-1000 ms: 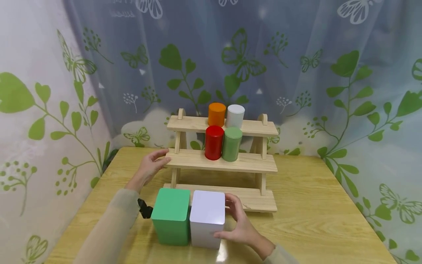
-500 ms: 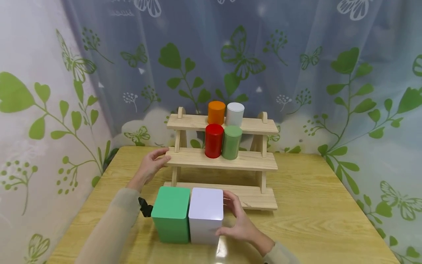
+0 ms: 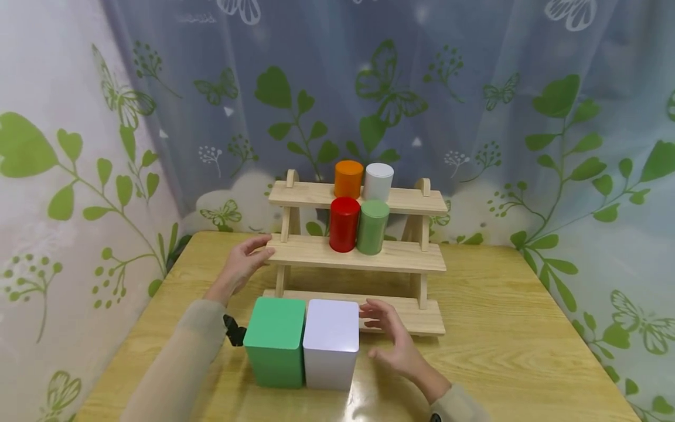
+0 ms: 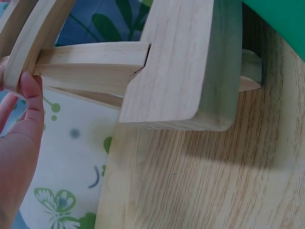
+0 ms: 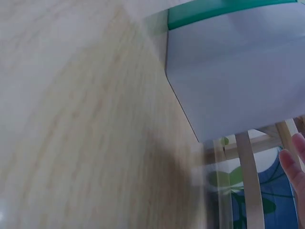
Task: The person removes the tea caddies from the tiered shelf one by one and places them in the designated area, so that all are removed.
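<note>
My left hand (image 3: 240, 269) pinches the left end of the middle board of a three-tier wooden shelf (image 3: 311, 252); the left wrist view shows thumb and fingers (image 4: 33, 102) on opposite sides of that board. In front of the shelf stand a green square box (image 3: 276, 357) and a white square box (image 3: 331, 360), side by side and apparently touching. My right hand (image 3: 396, 346) is beside the white box at its right, fingers apart and loosely bent, holding nothing. In the right wrist view only some fingertips (image 5: 293, 164) show, clear of the white box.
Red (image 3: 344, 225) and light green (image 3: 372, 228) cylindrical cans stand on the middle tier. Orange (image 3: 348, 179) and white (image 3: 378, 180) cans stand on the top tier. Behind the wooden table (image 3: 501, 328) hangs a patterned curtain (image 3: 327, 70).
The white box has slid slightly left against the green box. My right hand has then come off it, moving right. The left hand keeps its place on the shelf.
</note>
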Action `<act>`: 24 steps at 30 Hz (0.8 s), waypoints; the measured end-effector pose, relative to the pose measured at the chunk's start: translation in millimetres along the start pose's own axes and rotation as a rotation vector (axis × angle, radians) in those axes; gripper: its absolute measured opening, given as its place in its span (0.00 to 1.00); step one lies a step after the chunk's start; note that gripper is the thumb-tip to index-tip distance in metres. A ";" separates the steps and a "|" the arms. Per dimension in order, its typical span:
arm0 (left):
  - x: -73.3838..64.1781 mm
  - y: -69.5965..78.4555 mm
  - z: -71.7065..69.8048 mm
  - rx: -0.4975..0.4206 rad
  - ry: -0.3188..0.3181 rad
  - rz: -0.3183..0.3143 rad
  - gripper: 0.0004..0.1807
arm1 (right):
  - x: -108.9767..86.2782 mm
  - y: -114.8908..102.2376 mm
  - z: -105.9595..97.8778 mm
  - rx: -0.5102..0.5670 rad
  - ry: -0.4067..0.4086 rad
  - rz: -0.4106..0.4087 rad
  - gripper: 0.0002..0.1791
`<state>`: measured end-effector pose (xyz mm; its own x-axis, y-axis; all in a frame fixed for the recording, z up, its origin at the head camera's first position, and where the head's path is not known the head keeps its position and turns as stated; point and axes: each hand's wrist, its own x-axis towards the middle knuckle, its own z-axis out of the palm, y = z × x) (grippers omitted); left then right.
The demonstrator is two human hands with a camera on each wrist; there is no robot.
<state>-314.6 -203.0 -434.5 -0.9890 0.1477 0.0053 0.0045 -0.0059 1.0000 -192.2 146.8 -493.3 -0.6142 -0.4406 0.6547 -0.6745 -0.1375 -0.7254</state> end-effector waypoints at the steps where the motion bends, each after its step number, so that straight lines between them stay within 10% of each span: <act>1: 0.9 -0.7 0.1 -0.005 0.000 0.002 0.28 | 0.0 0.3 -2.1 -0.006 0.009 0.000 0.46; 12: 13.0 -21.4 -4.6 -0.031 0.029 0.035 0.30 | 4.6 -4.0 -17.0 -0.122 0.106 -0.011 0.31; 24: 7.4 -12.9 -4.9 -0.065 -0.011 0.007 0.29 | 17.1 -22.9 -35.4 -0.200 0.176 -0.027 0.29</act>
<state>-322.7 -206.6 -447.3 -0.9873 0.1583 0.0124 0.0011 -0.0713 0.9975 -201.7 173.8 -458.0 -0.6446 -0.2757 0.7130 -0.7486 0.0385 -0.6619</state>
